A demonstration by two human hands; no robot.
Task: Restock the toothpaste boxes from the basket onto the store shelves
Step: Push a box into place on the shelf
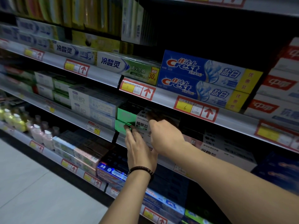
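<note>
Grey-white toothpaste box (142,124) with a green face sits at the front of the middle shelf (70,115), seemingly atop a matching green-faced box (120,126), beneath the shelf of blue Crest boxes (202,78). The right hand (163,135) curls over its top; the fingertips vanish in shadow, so I cannot tell how firmly they grip. The left hand (140,151), a beaded bracelet (140,169) at its wrist, lays straight, close-set fingers against the lower green face. To do this well, I judge: use the flat left hand as a stop, slide the box straight back until flush with its neighbours, and avoid tipping the stack. No basket is in view.
</note>
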